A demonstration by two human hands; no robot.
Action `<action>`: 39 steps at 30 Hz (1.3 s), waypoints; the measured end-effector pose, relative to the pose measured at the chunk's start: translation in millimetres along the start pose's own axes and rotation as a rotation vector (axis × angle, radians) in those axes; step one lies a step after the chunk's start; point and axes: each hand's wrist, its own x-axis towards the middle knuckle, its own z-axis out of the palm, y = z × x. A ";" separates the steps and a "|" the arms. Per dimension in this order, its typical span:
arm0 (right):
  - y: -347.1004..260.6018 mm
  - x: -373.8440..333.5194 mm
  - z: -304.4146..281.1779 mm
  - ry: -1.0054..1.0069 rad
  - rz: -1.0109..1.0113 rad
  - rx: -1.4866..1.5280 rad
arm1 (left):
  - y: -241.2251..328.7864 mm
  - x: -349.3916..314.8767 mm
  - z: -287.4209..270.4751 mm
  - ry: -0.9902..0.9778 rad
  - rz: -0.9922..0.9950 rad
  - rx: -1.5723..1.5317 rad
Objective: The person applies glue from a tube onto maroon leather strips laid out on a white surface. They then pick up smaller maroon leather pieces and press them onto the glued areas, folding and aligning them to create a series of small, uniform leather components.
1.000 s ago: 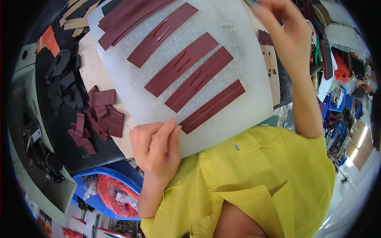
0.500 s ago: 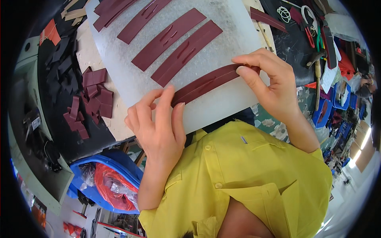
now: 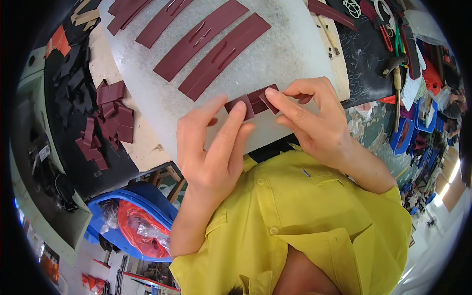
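Observation:
A maroon strip (image 3: pixel 255 102), leather-like, lies near the front edge of a pale, translucent board (image 3: pixel 280 54), both its ends folded inward over its middle. My left hand (image 3: pixel 209 145) presses the left folded end with its index fingertip; its thumb is beside the strip. At the other end, my right hand (image 3: pixel 317 120) pinches the turned-over flap between thumb and fingers. Beyond my hands lie several flat maroon strips, the nearest strip (image 3: pixel 223 56) showing two slits along its middle.
Folded maroon pieces (image 3: pixel 115 115) and black pieces (image 3: pixel 73 83) are heaped at the left. A blue bin (image 3: pixel 120 194) with red and clear plastic stands below them. Right of the board lie a hammer (image 3: pixel 396 83), red-handled pliers (image 3: pixel 384 42) and white cord (image 3: pixel 352 8).
The strip has gone from stretched out and slightly bowed to folded in at both ends. My hands have drawn closer together, the right one moving left and down.

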 end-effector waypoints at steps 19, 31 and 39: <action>-4.3 -4.6 7.2 -0.140 -0.059 -0.214 | -8.4 3.1 5.6 -0.043 0.124 0.027; -19.6 -0.9 8.0 -0.206 -0.133 -0.524 | 11.8 -2.7 2.6 -0.177 0.188 0.432; 9.3 71.4 -29.8 -0.186 -0.161 -0.294 | -5.9 25.5 -26.3 -0.134 0.026 0.139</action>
